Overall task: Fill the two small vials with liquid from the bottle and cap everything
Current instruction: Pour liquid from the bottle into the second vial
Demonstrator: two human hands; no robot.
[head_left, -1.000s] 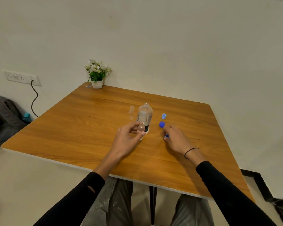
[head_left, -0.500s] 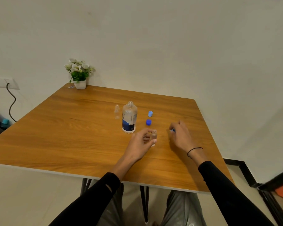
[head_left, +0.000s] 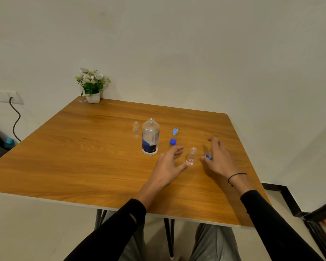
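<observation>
An uncapped clear bottle (head_left: 150, 136) with a blue label stands mid-table. One small empty-looking vial (head_left: 136, 129) stands just left of it. The second vial (head_left: 191, 156) stands upright on the table between my hands. My left hand (head_left: 169, 162) lies flat with fingers apart, and its thumb tip is at that vial's base. My right hand (head_left: 217, 157) is just right of the vial and pinches a small blue cap (head_left: 208, 156) at its fingertips, with the other fingers spread. A light blue cap (head_left: 175, 131) and a dark blue cap (head_left: 173, 141) lie right of the bottle.
A potted white-flower plant (head_left: 92, 87) sits at the table's far left corner. The wooden table (head_left: 83, 157) meets the wall at the back. A wall socket with a black cable (head_left: 15, 121) and a dark bag are at the left.
My left hand carried the second vial from beside the bottle to the right, stood it on the table and opened. My right hand kept the blue cap and shifted right.
</observation>
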